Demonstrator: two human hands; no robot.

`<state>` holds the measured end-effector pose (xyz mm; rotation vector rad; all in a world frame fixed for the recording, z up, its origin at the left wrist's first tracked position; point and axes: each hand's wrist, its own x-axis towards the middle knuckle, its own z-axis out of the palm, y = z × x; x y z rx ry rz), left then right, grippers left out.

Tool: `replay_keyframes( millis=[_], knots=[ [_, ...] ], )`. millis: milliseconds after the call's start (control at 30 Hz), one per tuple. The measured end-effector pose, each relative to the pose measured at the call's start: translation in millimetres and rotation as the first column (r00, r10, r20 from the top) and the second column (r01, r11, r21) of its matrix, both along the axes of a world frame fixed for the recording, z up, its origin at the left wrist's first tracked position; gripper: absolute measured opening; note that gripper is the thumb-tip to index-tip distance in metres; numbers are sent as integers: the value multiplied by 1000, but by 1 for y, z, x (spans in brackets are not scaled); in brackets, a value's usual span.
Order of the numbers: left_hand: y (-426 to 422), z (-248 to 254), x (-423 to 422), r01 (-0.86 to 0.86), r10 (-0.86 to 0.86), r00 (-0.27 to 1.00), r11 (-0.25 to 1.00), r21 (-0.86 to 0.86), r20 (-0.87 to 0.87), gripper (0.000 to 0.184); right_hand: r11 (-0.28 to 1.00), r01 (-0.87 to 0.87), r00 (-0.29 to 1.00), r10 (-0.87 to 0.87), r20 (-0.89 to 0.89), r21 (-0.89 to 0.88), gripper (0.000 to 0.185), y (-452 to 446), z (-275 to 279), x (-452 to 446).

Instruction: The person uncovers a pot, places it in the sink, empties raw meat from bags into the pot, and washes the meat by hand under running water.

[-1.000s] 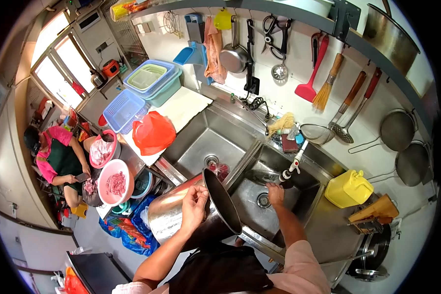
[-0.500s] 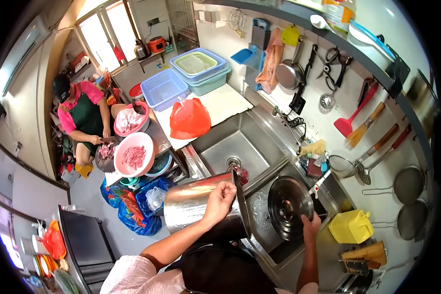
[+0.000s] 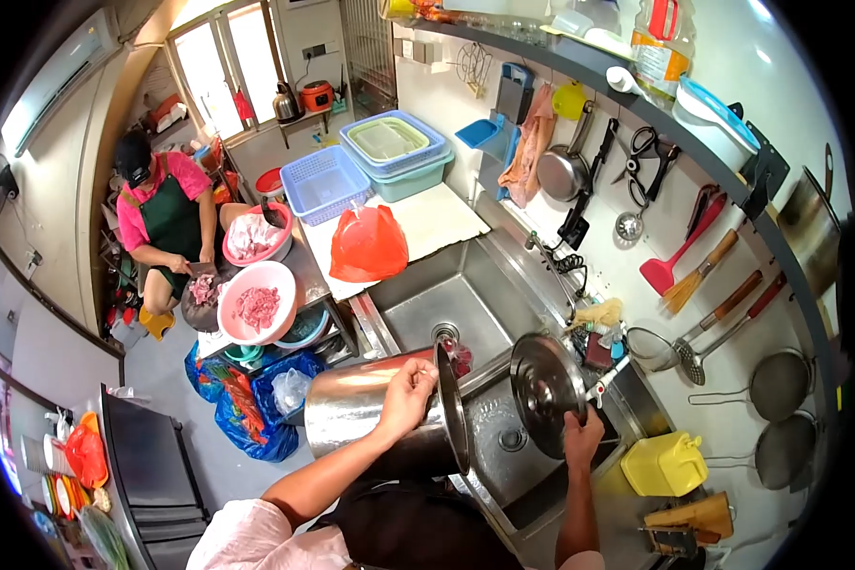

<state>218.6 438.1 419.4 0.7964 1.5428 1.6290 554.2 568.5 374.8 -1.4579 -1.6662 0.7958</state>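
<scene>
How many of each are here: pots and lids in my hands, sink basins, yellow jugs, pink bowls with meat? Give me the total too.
Held pot: 1
Held lid: 1
Sink basins: 2
Yellow jug: 1
Pink bowls with meat: 2
Total: 7

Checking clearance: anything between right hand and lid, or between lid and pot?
Nothing visible: the right hand holds the lid by its edge, and the gap to the pot looks open. The left hand is at the pot's rim.
</scene>
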Motion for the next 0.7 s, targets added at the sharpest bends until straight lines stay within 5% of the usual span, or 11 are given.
replay_keyframes(
  millis=[200, 333, 400, 533, 700],
  knots=[
    [-4, 6, -27, -114, 98, 974, 991, 72, 202, 13, 998, -17, 852, 44, -521, 56, 19, 57, 22, -67],
    [-15, 20, -44, -166, 164, 958, 986, -11, 234, 15, 996, -66, 769, 13, -639, -60, 27, 129, -35, -154],
    [-18, 23, -56, -175, 181, 946, 983, -46, 267, 16, 994, -91, 611, 12, -792, -55, 27, 155, -38, -218],
    [-30, 32, -86, -140, 164, 924, 986, -94, 347, 17, 957, -72, 433, -224, -873, -282, 35, 222, -57, -324],
    [-33, 38, -122, -103, 166, 804, 985, -141, 571, 15, 778, 36, 370, -593, -715, -627, 38, 313, -105, -439]
  ],
)
